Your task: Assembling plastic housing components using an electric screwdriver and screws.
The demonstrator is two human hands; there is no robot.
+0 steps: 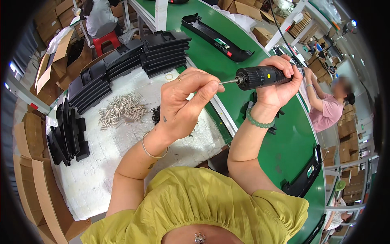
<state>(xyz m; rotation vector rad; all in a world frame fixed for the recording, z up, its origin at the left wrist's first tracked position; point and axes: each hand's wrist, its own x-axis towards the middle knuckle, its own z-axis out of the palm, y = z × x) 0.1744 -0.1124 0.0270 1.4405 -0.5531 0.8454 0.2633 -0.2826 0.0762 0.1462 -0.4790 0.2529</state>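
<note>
In my right hand [280, 83] is a black electric screwdriver [256, 78], held level with its thin metal bit [230, 81] toward the left. My left hand [180, 103] is closed in a pinch at the tip of that bit; whatever sits between its thumb and finger is too small to make out. Below and left of my left hand, a heap of silver metal pins [124, 110] lies on a white padded surface [105, 162]. A small pile of tiny black pieces [155, 115] sits close to my left wrist, partly hidden by it.
Stacked black plastic panels [165, 53] line the far side of the white surface. A green conveyor [280, 150] carries long black trim parts [217, 38]. Cardboard boxes [48, 195] stand at left. A person in pink [327, 110] works across the conveyor; another person [99, 20] sits far left.
</note>
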